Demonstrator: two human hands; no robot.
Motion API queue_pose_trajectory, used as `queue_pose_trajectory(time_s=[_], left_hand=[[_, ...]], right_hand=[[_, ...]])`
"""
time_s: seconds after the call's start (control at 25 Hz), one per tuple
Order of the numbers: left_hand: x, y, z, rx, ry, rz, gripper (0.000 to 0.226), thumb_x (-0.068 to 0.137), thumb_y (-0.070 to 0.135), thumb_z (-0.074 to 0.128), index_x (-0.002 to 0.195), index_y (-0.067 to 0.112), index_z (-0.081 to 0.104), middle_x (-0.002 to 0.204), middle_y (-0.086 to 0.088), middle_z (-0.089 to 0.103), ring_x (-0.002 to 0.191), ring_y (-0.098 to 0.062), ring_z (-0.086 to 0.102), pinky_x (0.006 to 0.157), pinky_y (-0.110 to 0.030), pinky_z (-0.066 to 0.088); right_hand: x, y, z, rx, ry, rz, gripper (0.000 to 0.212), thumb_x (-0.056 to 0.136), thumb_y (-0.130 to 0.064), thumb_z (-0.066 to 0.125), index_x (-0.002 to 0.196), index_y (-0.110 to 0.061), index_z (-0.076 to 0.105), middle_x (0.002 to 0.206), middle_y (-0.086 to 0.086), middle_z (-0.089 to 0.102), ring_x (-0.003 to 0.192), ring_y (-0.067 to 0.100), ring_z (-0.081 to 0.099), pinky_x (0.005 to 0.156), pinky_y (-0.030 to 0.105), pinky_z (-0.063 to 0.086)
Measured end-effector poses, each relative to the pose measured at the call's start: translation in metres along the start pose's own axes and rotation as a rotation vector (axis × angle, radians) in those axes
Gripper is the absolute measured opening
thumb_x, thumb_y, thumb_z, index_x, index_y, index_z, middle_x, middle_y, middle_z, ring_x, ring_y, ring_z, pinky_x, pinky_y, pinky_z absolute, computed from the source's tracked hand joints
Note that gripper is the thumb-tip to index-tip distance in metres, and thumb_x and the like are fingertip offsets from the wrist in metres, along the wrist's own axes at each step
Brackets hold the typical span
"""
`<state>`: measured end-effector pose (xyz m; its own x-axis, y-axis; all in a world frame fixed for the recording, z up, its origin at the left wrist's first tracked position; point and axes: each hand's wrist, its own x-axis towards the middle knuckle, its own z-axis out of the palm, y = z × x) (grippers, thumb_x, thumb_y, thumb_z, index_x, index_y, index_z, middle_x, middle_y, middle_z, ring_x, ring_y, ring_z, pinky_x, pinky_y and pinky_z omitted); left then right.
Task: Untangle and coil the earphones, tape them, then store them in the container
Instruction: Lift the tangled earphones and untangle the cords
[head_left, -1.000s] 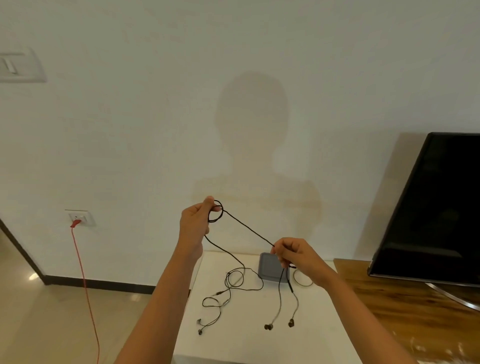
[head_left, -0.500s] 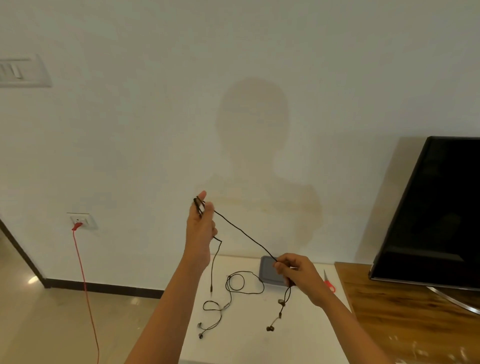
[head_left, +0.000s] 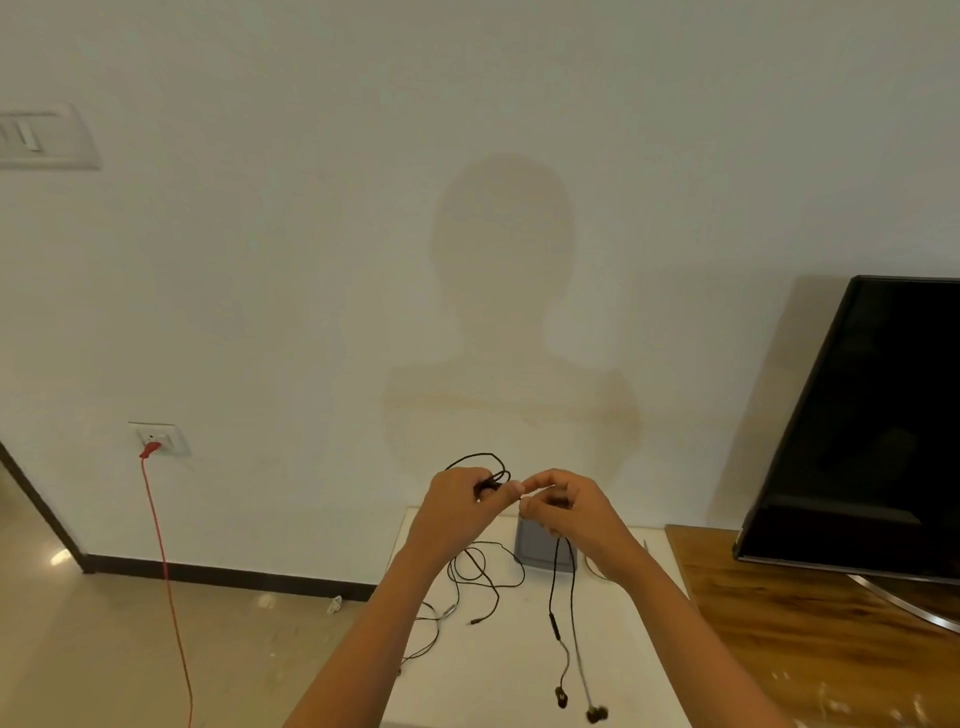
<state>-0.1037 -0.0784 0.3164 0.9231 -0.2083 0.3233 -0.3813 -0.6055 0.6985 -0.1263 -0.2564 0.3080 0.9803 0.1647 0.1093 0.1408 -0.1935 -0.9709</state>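
Above the white table (head_left: 498, 670), both hands meet close together. The left hand (head_left: 454, 506) grips a small coil of the black earphones (head_left: 555, 626) between curled fingers and thumb, with loops standing up past its knuckles. The right hand (head_left: 569, 506) pinches the same cable just beside it, and two strands hang from it down to the earbuds (head_left: 561, 696). Behind the hands sits the grey container (head_left: 537, 548). A second tangled earphone set (head_left: 480, 571) lies on the table to its left.

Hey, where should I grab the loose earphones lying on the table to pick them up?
Pinch the tabletop earphones at their overlapping loops, coming from straight above: the strands bunch there and lie flat, while elsewhere it is only a single thin strand.
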Motion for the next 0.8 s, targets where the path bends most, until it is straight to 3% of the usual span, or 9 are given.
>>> queue_pose_trajectory(time_s=[0.12,0.2,0.32,0.4,0.52,0.68,0.8], left_hand=[[0.002,-0.001,-0.004,-0.127,0.108,-0.119,0.05,0.087,0.04,0.064,0.057,0.017,0.032,0.051,0.008,0.03,0.045,-0.008,0.029,0.047,-0.017,0.029],[0.002,-0.002,-0.005,-0.233,0.125,-0.182,0.045,0.088,0.039,0.064,0.059,0.015,0.039,0.052,0.006,0.041,0.044,-0.006,0.044,0.049,-0.015,0.035],[0.0,0.001,-0.006,-0.602,0.14,-0.293,0.034,0.086,0.028,0.069,0.071,0.005,0.051,0.069,-0.01,0.065,0.073,-0.019,0.072,0.068,-0.026,0.058],[0.002,0.001,-0.009,-0.755,0.161,-0.337,0.038,0.081,0.022,0.075,0.068,0.009,0.042,0.071,-0.014,0.058,0.081,-0.03,0.073,0.076,-0.036,0.06],[0.006,-0.003,-0.014,-0.84,0.168,-0.374,0.05,0.073,0.01,0.081,0.068,0.015,0.031,0.066,-0.005,0.041,0.081,-0.037,0.071,0.082,-0.04,0.059],[0.002,-0.004,-0.011,-0.825,0.213,-0.373,0.046,0.072,0.002,0.08,0.07,0.013,0.035,0.069,0.0,0.029,0.074,-0.03,0.057,0.07,-0.029,0.06],[0.002,-0.002,-0.012,-0.816,0.231,-0.383,0.046,0.069,0.0,0.081,0.072,0.013,0.037,0.071,0.0,0.027,0.069,-0.026,0.052,0.072,-0.034,0.06]], right_hand=[[-0.003,0.004,0.001,0.1,0.044,-0.017,0.012,0.085,-0.01,0.069,0.096,-0.009,0.072,0.076,0.002,0.07,0.068,0.007,0.061,0.063,0.017,0.048],[-0.003,0.006,0.002,0.178,0.143,-0.032,0.012,0.082,-0.005,0.071,0.092,-0.009,0.074,0.076,0.003,0.072,0.072,0.011,0.065,0.066,0.018,0.051],[-0.001,0.008,0.003,0.213,0.235,-0.015,0.016,0.075,-0.001,0.076,0.087,-0.011,0.074,0.08,0.01,0.075,0.078,0.024,0.071,0.076,0.03,0.057],[-0.001,0.011,0.002,0.184,0.254,-0.002,0.019,0.071,-0.001,0.079,0.086,-0.01,0.072,0.077,0.014,0.074,0.076,0.025,0.071,0.077,0.034,0.056],[-0.003,0.016,0.0,0.103,0.258,-0.005,0.017,0.071,-0.003,0.08,0.084,-0.01,0.071,0.072,0.013,0.073,0.069,0.024,0.07,0.072,0.035,0.057],[-0.004,0.018,0.002,0.138,0.248,-0.031,0.002,0.082,-0.005,0.071,0.084,-0.004,0.07,0.072,0.019,0.07,0.059,0.023,0.065,0.063,0.036,0.055],[-0.004,0.02,0.003,0.144,0.22,-0.013,0.013,0.092,-0.007,0.058,0.087,0.002,0.066,0.074,0.016,0.07,0.064,0.025,0.068,0.067,0.037,0.059]])
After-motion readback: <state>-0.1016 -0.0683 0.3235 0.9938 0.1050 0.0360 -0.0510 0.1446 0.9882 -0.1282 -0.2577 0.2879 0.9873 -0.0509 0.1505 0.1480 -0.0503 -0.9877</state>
